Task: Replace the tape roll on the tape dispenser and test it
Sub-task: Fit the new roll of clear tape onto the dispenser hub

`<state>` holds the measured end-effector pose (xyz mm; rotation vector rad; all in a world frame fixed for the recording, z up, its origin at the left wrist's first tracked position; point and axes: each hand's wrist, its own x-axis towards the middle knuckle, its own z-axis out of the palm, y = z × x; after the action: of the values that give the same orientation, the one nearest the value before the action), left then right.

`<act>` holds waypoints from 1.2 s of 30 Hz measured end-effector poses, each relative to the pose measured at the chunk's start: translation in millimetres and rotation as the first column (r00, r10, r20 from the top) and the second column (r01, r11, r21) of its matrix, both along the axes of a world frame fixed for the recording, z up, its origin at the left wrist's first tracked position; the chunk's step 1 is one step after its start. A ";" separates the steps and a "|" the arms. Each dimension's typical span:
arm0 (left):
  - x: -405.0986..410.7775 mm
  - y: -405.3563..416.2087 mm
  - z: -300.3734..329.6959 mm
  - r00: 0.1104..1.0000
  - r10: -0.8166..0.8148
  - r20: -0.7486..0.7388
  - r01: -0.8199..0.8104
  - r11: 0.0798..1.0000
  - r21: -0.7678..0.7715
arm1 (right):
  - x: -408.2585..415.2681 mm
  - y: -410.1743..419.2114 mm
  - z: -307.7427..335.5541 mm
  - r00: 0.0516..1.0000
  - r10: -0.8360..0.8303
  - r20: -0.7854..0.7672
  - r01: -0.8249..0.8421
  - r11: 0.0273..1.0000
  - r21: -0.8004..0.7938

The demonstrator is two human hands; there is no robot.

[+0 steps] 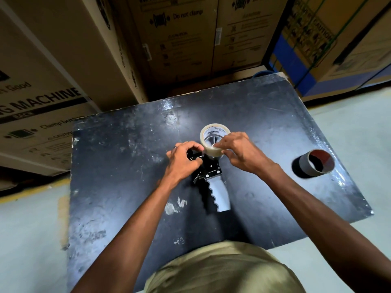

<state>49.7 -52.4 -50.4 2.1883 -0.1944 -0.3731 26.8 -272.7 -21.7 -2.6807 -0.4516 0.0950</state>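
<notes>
- One tape dispenser (213, 176), black frame with a grey handle
- One clear tape roll (213, 142) seated on it
- One empty cardboard core (315, 163), lying apart to the right
- One dark table (118, 187)
- Two hands: left hand (183, 158), right hand (239, 152)
- At least four large cardboard boxes (179, 39) stacked behind the table

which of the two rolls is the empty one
The bare cardboard core lying alone at the table's right edge. The other, the tape roll on the dispenser, carries clear tape.
</notes>
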 end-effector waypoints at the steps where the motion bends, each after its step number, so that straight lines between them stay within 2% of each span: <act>1: -1.9 -1.6 1.7 1.000 -0.007 0.029 0.006 0.999 0.036 | -1.8 1.0 -1.8 1.000 -0.004 0.005 0.004 1.000 0.004; 5: 0.7 -2.1 -1.5 0.995 0.015 0.097 -0.023 0.996 0.086 | -4.6 2.5 -6.9 1.000 -0.012 0.018 0.012 1.000 -0.005; 16: 30.7 1.2 1.1 0.999 0.039 0.030 -0.039 0.999 -0.026 | -9.2 6.0 -10.0 0.999 -0.035 -0.014 0.036 0.999 0.024; 19: 40.0 -3.5 5.6 1.000 -0.009 0.024 0.008 1.000 0.022 | -8.6 5.9 -6.4 0.995 -0.078 -0.055 0.084 0.989 0.121; 22: 48.5 -5.5 9.3 0.997 -0.070 0.006 0.070 0.997 0.034 | -6.2 2.1 2.3 0.984 -0.166 -0.060 0.176 0.940 0.291; 24: 54.0 -5.2 11.7 0.992 -0.127 -0.003 0.127 0.991 0.030 | -3.5 -3.1 7.4 0.953 -0.260 -0.154 0.300 0.870 0.392; 27: 58.9 -4.8 15.6 0.978 -0.207 0.004 0.207 0.978 -0.007 | 2.1 -7.3 9.0 0.887 -0.316 -0.337 0.433 0.824 0.366; 29: 59.2 -4.1 17.6 0.971 -0.240 0.009 0.240 0.970 -0.028 | 5.1 -8.2 8.0 0.857 -0.322 -0.403 0.472 0.804 0.361; 36: 58.4 -5.6 17.5 0.968 -0.251 0.009 0.252 0.968 -0.023 | 9.3 -11.1 14.2 0.846 -0.335 -0.414 0.481 0.817 0.320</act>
<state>108.0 -58.0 -33.0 2.1458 -0.4810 -0.5024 36.1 -283.7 -7.5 -2.2130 0.2150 0.2943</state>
